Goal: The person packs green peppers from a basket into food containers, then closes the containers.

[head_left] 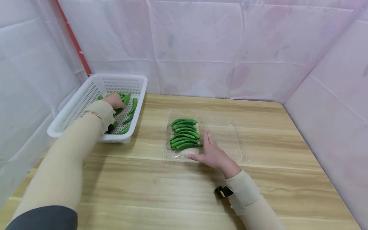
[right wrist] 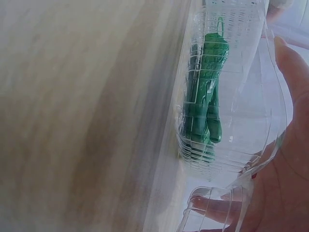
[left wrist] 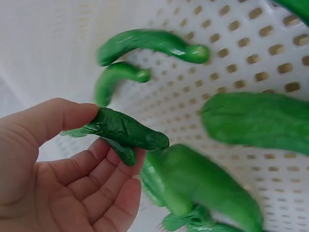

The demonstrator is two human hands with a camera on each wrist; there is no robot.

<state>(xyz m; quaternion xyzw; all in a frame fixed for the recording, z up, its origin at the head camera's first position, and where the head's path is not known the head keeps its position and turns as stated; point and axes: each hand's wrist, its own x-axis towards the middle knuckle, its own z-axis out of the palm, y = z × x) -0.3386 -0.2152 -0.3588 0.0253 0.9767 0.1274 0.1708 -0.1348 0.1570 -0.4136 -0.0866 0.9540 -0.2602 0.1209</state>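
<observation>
Inside a white plastic basket (head_left: 140,105), my left hand (head_left: 115,101) pinches green peppers (left wrist: 128,129) between thumb and fingers; a dark one shows on top, and a shorter end pokes out below it. More green peppers (left wrist: 205,179) lie about that hand on the basket's slotted floor. My right hand (head_left: 215,155) touches the near right side of a clear plastic box (head_left: 169,155), its fingers fairly straight and the thumb spread apart. A stacked row of several green peppers (head_left: 185,134) lies crosswise in the box's left half.
The box's clear lid (head_left: 230,137) lies folded out flat to the right. Everything stands on a wood-grain table (head_left: 161,191). Pale sheeting (head_left: 195,48) hangs behind and at both sides, close to the basket on the left.
</observation>
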